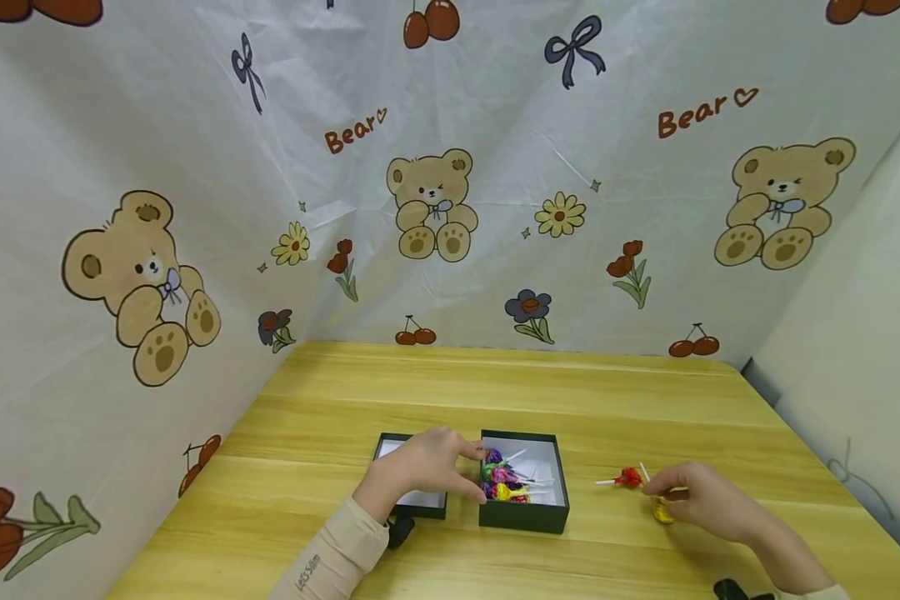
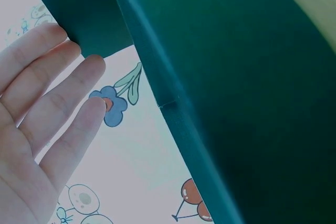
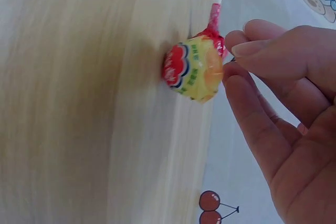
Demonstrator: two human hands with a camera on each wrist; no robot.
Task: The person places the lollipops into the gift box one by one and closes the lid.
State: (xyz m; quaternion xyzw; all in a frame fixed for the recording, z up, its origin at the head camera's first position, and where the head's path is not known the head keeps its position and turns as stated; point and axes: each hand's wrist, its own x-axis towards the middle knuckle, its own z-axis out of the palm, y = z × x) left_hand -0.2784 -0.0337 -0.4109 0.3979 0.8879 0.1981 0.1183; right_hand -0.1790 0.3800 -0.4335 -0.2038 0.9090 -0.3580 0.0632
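My right hand (image 1: 701, 500) pinches a yellow lollipop (image 1: 662, 510) by its stick, low over the wooden table; its yellow and red wrapper shows large in the right wrist view (image 3: 197, 72). A red lollipop (image 1: 629, 477) lies on the table just left of those fingers. My left hand (image 1: 435, 462) is at the left side of a dark green box (image 1: 523, 518), thumb and fingertips at its edge, fingers extended. Inside that box several lollipops (image 1: 504, 475) in purple, green, pink and yellow wrappers lie against the left side.
A second dark green box piece (image 1: 423, 512) with a white inside lies left of the first, partly hidden under my left hand and wrist. The wooden table (image 1: 450, 383) meets a white cloth (image 1: 480, 292) printed with bears at the back and left.
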